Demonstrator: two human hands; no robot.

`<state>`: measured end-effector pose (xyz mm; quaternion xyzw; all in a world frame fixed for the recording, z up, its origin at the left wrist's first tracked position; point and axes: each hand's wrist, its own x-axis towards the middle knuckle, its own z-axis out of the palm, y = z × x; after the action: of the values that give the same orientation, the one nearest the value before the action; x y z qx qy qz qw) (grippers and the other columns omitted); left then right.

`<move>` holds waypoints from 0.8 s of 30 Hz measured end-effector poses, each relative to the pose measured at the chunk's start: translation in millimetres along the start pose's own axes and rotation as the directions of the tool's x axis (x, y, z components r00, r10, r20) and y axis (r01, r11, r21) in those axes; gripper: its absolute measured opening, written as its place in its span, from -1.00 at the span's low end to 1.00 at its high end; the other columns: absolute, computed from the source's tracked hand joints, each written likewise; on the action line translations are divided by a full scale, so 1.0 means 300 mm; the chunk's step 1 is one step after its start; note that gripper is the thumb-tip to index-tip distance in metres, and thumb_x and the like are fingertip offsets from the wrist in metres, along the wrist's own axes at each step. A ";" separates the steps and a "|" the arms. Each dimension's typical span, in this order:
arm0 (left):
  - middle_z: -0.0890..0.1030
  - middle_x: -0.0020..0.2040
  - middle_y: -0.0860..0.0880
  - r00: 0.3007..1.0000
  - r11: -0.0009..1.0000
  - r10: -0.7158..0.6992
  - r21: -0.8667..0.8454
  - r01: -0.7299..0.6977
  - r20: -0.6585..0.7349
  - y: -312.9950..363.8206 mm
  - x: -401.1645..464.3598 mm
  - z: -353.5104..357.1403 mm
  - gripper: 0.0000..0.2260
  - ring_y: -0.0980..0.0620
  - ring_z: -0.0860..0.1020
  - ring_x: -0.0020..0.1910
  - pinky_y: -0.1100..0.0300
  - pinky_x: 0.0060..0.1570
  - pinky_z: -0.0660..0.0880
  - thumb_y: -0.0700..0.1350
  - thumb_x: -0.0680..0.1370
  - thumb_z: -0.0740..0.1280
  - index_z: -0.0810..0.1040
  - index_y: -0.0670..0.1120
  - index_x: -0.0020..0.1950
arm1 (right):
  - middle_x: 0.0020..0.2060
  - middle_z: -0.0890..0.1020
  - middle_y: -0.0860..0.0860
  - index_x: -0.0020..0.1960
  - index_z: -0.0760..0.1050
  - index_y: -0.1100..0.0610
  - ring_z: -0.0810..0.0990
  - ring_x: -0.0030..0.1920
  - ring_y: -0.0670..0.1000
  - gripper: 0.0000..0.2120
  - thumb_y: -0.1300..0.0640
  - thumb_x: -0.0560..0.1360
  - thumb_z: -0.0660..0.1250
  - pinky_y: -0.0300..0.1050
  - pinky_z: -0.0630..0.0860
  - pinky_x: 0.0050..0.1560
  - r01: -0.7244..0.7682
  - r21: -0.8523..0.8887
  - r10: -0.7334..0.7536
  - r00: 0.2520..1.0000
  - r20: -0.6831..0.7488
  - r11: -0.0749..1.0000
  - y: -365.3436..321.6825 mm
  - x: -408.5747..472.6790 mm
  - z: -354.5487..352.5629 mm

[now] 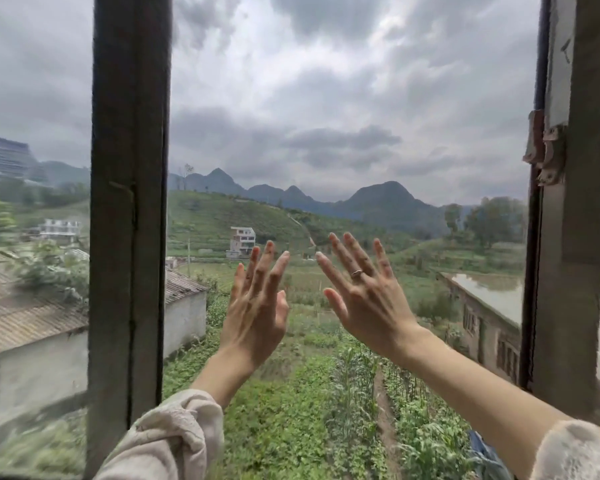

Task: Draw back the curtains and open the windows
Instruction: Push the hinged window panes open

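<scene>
Both hands are stuck out through the open window, fingers spread wide, holding nothing. Left hand sits around 7 o'clock of centre, right hand, wearing a ring, around 4. Dark window frame post stands at 9 o'clock, swung-out sash with hinge at 3.

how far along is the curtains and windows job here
Done, it seems: no curtain shows in view, and the middle opening between the dark window post and the right frame looks open, with no glass visible there. In hand: nothing; the left hand and right hand reach out through it, fingers spread, gripping nothing. Left: the left pane looks hazy, likely still glazed and shut.
</scene>
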<state>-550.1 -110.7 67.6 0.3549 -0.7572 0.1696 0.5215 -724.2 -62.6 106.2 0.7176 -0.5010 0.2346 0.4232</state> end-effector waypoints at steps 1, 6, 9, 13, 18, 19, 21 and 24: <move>0.00 0.53 -0.07 0.999 0.998 -0.041 0.038 0.041 -0.003 -0.063 -0.029 -0.051 -0.42 -0.01 -0.09 0.52 -0.09 0.49 -0.09 -0.26 0.49 0.19 0.09 -0.07 0.48 | 0.49 0.12 0.14 0.46 0.20 0.06 0.05 0.49 0.18 -0.48 -0.02 0.55 0.20 0.32 -0.08 0.44 0.049 0.001 -0.049 0.999 0.002 0.999 -0.070 0.026 0.015; -0.06 0.54 0.00 0.969 0.947 -0.240 0.203 0.248 -0.063 -0.353 -0.126 -0.291 -0.47 0.10 -0.16 0.50 0.07 0.46 -0.24 -0.17 0.56 0.10 0.00 -0.02 0.50 | 0.48 0.18 0.12 0.46 0.21 0.01 0.14 0.48 0.19 -0.44 -0.08 0.51 0.25 0.36 -0.11 0.40 0.187 0.011 -0.186 0.981 -0.055 0.982 -0.373 0.191 0.086; -0.13 0.53 0.03 0.956 0.922 -0.288 0.250 0.295 -0.064 -0.479 -0.155 -0.374 -0.48 0.15 -0.21 0.47 0.13 0.45 -0.26 -0.09 0.58 0.07 -0.05 0.00 0.50 | 0.51 0.05 0.07 0.49 0.09 -0.06 0.03 0.51 0.15 -0.41 -0.16 0.52 0.16 0.34 -0.26 0.39 0.160 -0.031 -0.162 0.985 -0.058 0.987 -0.491 0.325 0.133; -0.28 0.50 0.07 0.951 0.903 -0.308 0.313 0.293 -0.001 -0.613 -0.186 -0.411 -0.46 0.11 -0.29 0.48 0.06 0.46 -0.27 0.00 0.59 0.01 -0.22 0.04 0.48 | 0.51 -0.07 -0.03 0.50 0.02 -0.09 -0.03 0.52 0.08 -0.37 -0.30 0.51 0.00 0.24 -0.35 0.42 0.070 -0.092 -0.078 0.993 -0.093 0.993 -0.555 0.441 0.210; -0.18 0.54 -0.06 0.927 0.894 -0.368 0.246 0.373 -0.068 -0.629 -0.166 -0.345 -0.45 0.13 -0.28 0.45 0.07 0.43 -0.31 0.02 0.59 -0.01 -0.20 -0.05 0.49 | 0.49 0.22 -0.02 0.47 0.16 -0.09 0.17 0.49 0.06 -0.40 -0.31 0.50 0.01 0.20 -0.07 0.45 0.061 -0.130 -0.090 0.968 -0.233 0.990 -0.545 0.448 0.250; -0.17 0.54 -0.06 0.926 0.896 -0.367 0.237 0.377 -0.085 -0.615 -0.165 -0.325 -0.45 0.14 -0.27 0.45 0.08 0.43 -0.31 0.02 0.59 -0.01 -0.19 -0.07 0.50 | 0.48 0.23 -0.01 0.47 0.17 -0.09 0.18 0.48 0.06 -0.40 -0.31 0.50 0.02 0.19 -0.06 0.45 0.064 -0.129 -0.095 0.963 -0.253 0.990 -0.539 0.447 0.251; -0.17 0.54 -0.04 0.933 0.905 -0.342 0.230 0.358 -0.108 -0.589 -0.161 -0.307 -0.44 0.12 -0.24 0.48 0.08 0.45 -0.27 0.03 0.58 -0.03 -0.17 -0.10 0.50 | 0.48 0.24 -0.01 0.46 0.19 -0.09 0.19 0.48 0.05 -0.40 -0.31 0.49 0.05 0.17 -0.04 0.45 0.068 -0.118 -0.099 0.953 -0.287 0.991 -0.528 0.443 0.247; -0.22 0.52 -0.01 0.946 0.919 -0.314 0.222 0.325 -0.085 -0.549 -0.154 -0.286 -0.43 0.08 -0.24 0.49 0.05 0.48 -0.21 0.03 0.57 -0.01 -0.18 -0.10 0.50 | 0.48 0.25 -0.01 0.46 0.19 -0.08 0.21 0.47 0.05 -0.39 -0.32 0.49 0.06 0.16 -0.01 0.44 0.067 -0.123 -0.100 0.951 -0.291 0.990 -0.484 0.419 0.234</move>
<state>-365.5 -154.0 41.3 0.5281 -0.6512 0.1782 0.5150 -548.5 -166.9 110.3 0.6699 -0.4133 0.2932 0.5426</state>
